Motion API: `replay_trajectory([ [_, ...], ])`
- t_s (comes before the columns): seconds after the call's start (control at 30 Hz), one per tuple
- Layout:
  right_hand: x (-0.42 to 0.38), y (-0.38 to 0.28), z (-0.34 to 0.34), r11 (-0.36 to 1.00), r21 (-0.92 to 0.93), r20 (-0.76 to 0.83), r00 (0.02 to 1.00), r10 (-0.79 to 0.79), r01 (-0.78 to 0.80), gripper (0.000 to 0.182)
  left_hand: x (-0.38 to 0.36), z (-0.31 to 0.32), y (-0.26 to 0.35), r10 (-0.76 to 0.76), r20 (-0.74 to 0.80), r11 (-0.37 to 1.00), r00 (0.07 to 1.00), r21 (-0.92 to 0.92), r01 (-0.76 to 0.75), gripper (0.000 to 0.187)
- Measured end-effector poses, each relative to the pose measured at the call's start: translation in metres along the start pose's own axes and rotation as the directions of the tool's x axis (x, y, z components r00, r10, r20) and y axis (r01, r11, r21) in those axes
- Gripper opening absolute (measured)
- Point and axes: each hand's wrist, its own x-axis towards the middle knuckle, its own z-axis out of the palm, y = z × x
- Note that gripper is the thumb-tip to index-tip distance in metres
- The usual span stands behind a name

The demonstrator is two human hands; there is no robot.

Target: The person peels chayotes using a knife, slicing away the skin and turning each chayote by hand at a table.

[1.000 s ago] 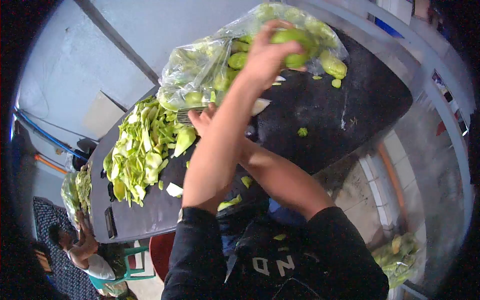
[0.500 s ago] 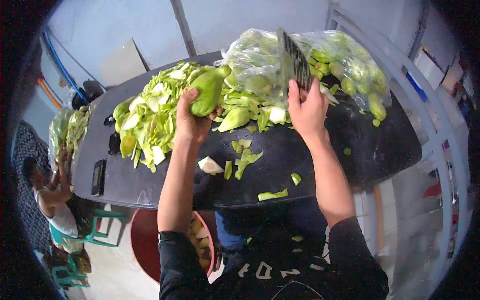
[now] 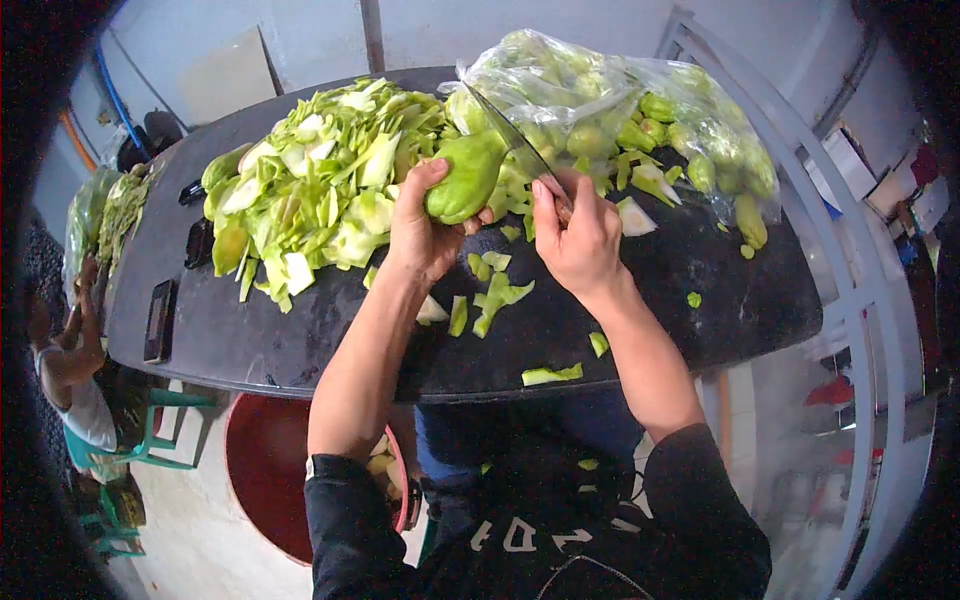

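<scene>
Hands apart above a black tabletop (image 3: 240, 345), a worker clamps a green chayote (image 3: 465, 178) in the left hand (image 3: 425, 230) and grips a knife (image 3: 518, 143) in the right hand (image 3: 580, 238), its blade slanting beside the fruit's far end. Green peelings (image 3: 330, 190) lie heaped at left; more chayotes (image 3: 655, 108) sit in clear plastic (image 3: 535, 65) beyond. A red tub (image 3: 265, 480) stands below the near edge.

I read the vegetable (image 3: 468, 178) as light green, the peelings (image 3: 325, 185) as mixed green and cream, and the table (image 3: 250, 340) as black. The shirt (image 3: 640, 545) is black with white lettering. The bucket (image 3: 265, 465) is red, the wall (image 3: 310, 50) pale blue-grey. The stool (image 3: 178, 398), poorly lit, appears green to me.
</scene>
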Motion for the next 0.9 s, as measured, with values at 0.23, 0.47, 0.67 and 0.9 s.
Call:
replay_trajectory([
  [0.23, -0.002, 0.007, -0.002, 1.0, 0.014, 0.023, 1.0, -0.018, 0.018, 0.015, -0.001, 0.001, -0.005, -0.053, -0.014, 0.999, 0.998, -0.006, 0.053, 0.048],
  [0.47, -0.002, 0.033, -0.002, 0.98, -0.158, 0.266, 0.95, 0.163, -0.124, 0.011, -0.008, -0.006, 0.006, -0.079, 0.214, 0.972, 0.974, -0.198, 0.123, 0.067],
  [0.67, -0.001, 0.016, -0.002, 0.986, -0.162, 0.144, 0.989, 0.047, -0.023, 0.014, -0.004, -0.014, 0.006, -0.151, 0.152, 0.927, 0.977, -0.323, 0.194, 0.065],
  [0.9, 0.001, 0.007, 0.005, 0.936, -0.268, 0.081, 0.973, -0.214, 0.228, 0.024, -0.008, -0.003, -0.002, -0.17, -0.001, 0.952, 0.985, -0.259, 0.164, 0.062],
])
